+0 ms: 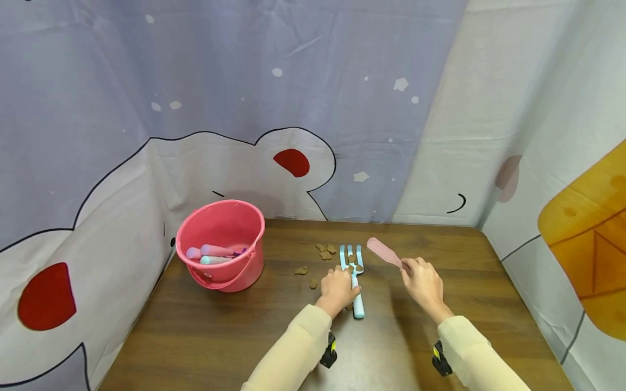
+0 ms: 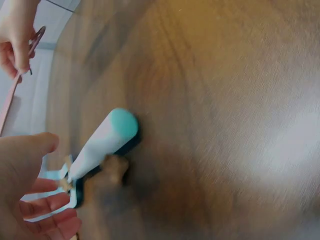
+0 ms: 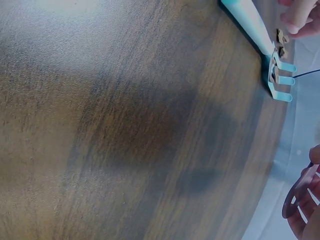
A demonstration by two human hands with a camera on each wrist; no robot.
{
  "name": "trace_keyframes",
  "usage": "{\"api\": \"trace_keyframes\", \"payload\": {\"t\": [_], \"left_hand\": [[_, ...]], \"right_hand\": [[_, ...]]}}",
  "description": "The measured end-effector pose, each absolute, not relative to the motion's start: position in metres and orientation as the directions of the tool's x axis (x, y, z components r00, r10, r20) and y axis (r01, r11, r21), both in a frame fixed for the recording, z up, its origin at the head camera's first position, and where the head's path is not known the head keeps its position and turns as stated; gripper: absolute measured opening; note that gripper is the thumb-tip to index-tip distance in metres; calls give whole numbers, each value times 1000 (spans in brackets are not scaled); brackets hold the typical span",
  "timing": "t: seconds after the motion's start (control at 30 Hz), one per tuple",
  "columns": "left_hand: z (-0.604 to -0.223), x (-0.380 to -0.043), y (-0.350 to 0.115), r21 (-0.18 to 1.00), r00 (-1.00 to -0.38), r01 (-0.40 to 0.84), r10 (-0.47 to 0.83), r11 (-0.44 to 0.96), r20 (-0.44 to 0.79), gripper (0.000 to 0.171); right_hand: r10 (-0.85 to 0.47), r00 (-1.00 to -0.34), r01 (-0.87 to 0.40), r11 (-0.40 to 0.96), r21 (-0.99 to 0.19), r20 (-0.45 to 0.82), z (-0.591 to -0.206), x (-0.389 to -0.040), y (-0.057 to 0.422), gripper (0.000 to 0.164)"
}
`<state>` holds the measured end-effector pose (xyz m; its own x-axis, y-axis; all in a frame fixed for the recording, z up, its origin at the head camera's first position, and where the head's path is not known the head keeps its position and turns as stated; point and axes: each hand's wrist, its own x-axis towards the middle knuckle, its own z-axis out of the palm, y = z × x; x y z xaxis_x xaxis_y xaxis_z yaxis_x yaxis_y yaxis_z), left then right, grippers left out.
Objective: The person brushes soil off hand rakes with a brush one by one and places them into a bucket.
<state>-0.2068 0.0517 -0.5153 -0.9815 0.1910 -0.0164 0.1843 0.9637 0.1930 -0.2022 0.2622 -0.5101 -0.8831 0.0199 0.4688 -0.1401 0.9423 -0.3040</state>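
A light blue toy garden fork lies on the table, tines pointing away. Several small brown cut-out pieces rest on its tines. My left hand is just left of the fork's neck; in the left wrist view its fingers are spread and loosely bent, gripping nothing. Whether they touch the fork is unclear. To the right, my right hand holds a flat pink paddle by its handle above the table. That handle shows a hole near its end in the right wrist view.
A pink bucket stands at the left with pink, purple and teal-handled tools inside. More brown pieces are scattered between bucket and fork. A printed curtain hangs behind the wooden table.
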Motion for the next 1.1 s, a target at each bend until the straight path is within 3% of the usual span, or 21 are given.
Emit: {"api": "trace_keyframes", "payload": {"t": [0.33, 0.8, 1.1], "left_hand": [[-534, -197, 67, 227, -992, 129, 124, 965, 36, 48], [-550, -188, 83, 241, -1000, -4, 0, 970, -19, 62], [-550, -191, 86, 277, -999, -47, -38, 960, -35, 50]], "right_hand": [[25, -879, -135, 945, -298, 477, -515, -200, 265, 20], [15, -878, -142, 946, -290, 478, -516, -200, 268, 19], [16, -882, -138, 947, -289, 471, -515, -200, 271, 20]]}}
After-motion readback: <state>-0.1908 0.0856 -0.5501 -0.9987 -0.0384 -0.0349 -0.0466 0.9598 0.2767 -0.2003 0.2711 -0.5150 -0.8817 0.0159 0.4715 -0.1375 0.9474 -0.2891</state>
